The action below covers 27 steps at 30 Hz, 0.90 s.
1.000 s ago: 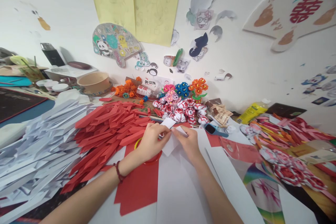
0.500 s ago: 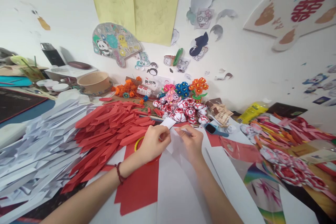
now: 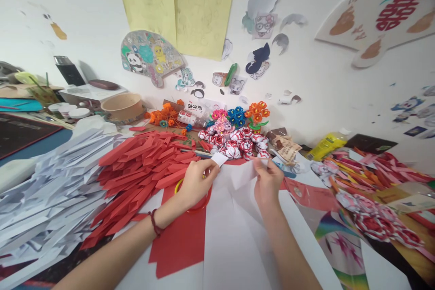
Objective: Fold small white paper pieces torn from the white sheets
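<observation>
My left hand [image 3: 199, 181] is closed in a pinch, with a white paper strip [image 3: 219, 159] sticking out past its fingertips. My right hand [image 3: 268, 183], also pinched shut, grips a piece of thin white paper [image 3: 245, 180] that stretches toward the left hand. Whether both hands hold one and the same piece, I cannot tell. Beneath them lies a long white paper sheet [image 3: 234, 240] beside a red sheet [image 3: 180, 244]. A yellow and red ring [image 3: 178, 185] shows partly behind my left wrist.
To the left are heaps of folded red paper strips [image 3: 136, 170] and white paper strips [image 3: 57, 195]. Red-and-white paper flowers [image 3: 243, 142] sit at the back against the wall. On the right lie a yellow bottle [image 3: 326, 145], coloured strips [image 3: 374, 170] and more paper flowers [image 3: 384, 222].
My right hand has moved to the right, away from the left hand, with white paper in its fingers. My left hand has shifted only slightly.
</observation>
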{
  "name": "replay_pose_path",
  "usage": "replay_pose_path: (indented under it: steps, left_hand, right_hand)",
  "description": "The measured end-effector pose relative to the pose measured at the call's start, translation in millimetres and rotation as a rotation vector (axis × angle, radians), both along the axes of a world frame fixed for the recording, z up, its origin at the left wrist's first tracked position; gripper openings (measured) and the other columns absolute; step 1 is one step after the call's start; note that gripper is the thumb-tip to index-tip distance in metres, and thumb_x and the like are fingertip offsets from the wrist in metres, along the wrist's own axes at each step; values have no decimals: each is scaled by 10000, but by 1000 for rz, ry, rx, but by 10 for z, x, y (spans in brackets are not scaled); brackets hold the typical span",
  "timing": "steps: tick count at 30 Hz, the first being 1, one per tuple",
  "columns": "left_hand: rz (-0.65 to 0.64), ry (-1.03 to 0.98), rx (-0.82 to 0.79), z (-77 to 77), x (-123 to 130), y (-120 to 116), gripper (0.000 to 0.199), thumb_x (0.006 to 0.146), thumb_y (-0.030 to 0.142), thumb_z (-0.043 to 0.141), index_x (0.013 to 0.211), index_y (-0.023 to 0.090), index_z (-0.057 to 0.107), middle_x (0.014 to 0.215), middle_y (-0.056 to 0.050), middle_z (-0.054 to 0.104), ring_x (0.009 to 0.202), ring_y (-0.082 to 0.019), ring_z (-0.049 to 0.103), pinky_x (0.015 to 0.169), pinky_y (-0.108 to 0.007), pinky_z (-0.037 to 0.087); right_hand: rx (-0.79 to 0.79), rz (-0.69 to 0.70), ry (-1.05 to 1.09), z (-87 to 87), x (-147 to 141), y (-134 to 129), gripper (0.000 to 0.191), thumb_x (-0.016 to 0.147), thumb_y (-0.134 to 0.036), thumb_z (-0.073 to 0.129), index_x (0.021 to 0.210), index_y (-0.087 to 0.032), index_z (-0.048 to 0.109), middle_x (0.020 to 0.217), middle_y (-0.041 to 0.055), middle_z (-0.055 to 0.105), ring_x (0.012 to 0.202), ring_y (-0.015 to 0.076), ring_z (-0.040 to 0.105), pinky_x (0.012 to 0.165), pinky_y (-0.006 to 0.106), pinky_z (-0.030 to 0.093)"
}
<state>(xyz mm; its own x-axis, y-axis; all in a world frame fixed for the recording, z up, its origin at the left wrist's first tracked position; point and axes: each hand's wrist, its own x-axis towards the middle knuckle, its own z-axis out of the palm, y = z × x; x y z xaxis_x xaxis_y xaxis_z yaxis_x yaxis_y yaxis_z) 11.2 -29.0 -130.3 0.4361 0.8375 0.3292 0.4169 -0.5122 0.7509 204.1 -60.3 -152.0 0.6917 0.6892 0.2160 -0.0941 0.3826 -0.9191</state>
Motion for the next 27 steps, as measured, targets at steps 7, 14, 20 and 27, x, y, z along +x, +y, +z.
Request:
replay_pose_path:
  steps: [7, 14, 20, 27]
  left_hand:
    - [-43, 23, 27, 54, 29, -60, 249, 889, 349, 490, 826, 176, 658, 762, -10, 676, 681, -135, 579, 684, -243, 385]
    - [101, -32, 37, -28, -28, 61, 335, 910, 364, 417, 689, 156, 560, 651, 4, 582, 610, -118, 499, 574, -222, 324]
    - [47, 3, 25, -38, -24, 48, 321, 900, 349, 421, 670, 159, 539, 607, 20, 519, 569, -106, 439, 542, -227, 273]
    - [-42, 1, -66, -54, -17, 40, 342, 893, 381, 429, 666, 146, 528, 601, 28, 474, 574, -97, 405, 524, -224, 246]
  right_hand:
    - [-136, 168, -54, -73, -211, 4, 317, 667, -428, 758, 743, -130, 680, 601, 3, 569, 534, 121, 481, 501, 248, 394]
    - [-275, 486, -253, -11, -129, 2, 266, 680, -384, 747, 785, -141, 722, 748, 52, 682, 684, 174, 583, 641, 284, 446]
    - [-305, 730, -318, -27, -192, -10, 260, 728, -394, 696, 756, -136, 710, 761, 53, 685, 691, 170, 594, 645, 277, 438]
    - [-298, 806, -277, 19, -213, -38, 170, 773, -317, 645, 759, -149, 670, 719, 13, 628, 646, 132, 548, 597, 232, 403]
